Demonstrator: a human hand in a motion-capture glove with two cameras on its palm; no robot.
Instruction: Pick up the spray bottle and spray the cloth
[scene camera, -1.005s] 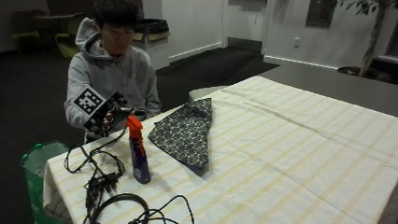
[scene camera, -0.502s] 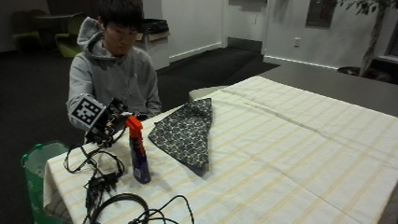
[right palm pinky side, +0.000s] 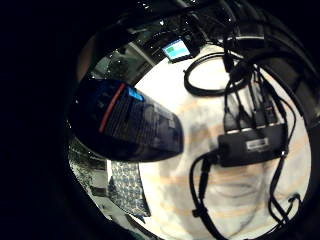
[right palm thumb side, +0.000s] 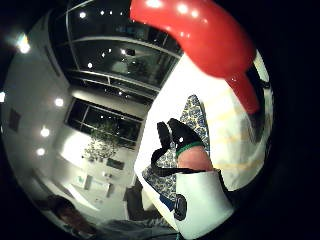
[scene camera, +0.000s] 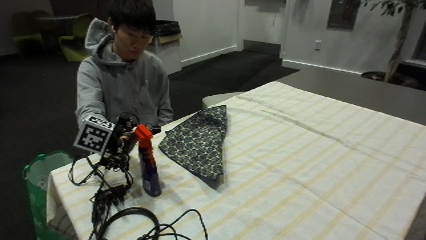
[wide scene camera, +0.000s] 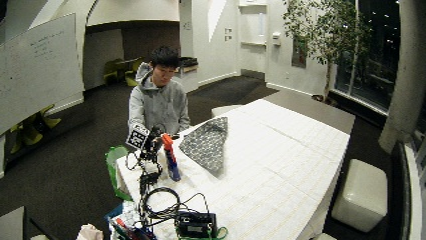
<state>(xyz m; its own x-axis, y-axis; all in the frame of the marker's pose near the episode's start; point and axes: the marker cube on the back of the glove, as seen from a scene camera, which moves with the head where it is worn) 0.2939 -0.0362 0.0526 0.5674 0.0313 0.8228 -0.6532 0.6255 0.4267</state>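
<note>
From outside, the spray bottle (scene camera: 148, 165) stood upright near the table's left end, cloth (scene camera: 197, 141) just to its right. The gloved right hand (scene camera: 125, 140) was beside its orange head; couldn't tell if it gripped. Palm views showed the bottle right up close.

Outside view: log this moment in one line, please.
stage: reaching | hand: right beside orange trigger head, grasp unclear | dark blue spray bottle: upright on striped tablecloth | patterned cloth: flat beside bottle, unsprayed
</note>
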